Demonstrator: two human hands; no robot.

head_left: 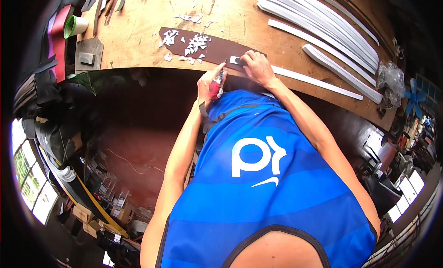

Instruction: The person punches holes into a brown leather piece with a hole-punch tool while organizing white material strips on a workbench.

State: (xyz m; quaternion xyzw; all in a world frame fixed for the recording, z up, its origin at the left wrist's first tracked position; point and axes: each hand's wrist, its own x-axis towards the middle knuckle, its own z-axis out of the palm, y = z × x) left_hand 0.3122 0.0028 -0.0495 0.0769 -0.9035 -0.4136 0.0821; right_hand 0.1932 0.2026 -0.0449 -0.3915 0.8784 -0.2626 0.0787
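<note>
My left hand (210, 86) is closed round a knife with a red and silver wrapped handle (215, 89), its thin tip pointing up at the edge of a dark brown board (217, 49). My right hand (258, 67) presses with bent fingers on a small dark piece over the end of a white strip (318, 83), which runs right along the table's front edge. Small white triangular scraps (196, 44) lie on the board's left part and beside it.
The wooden table (134, 37) carries a stack of long white strips (323, 28) at the right, with crumpled clear plastic (391, 83) by its corner. A green and white roll (75, 26) and a grey block (86, 58) are at the left.
</note>
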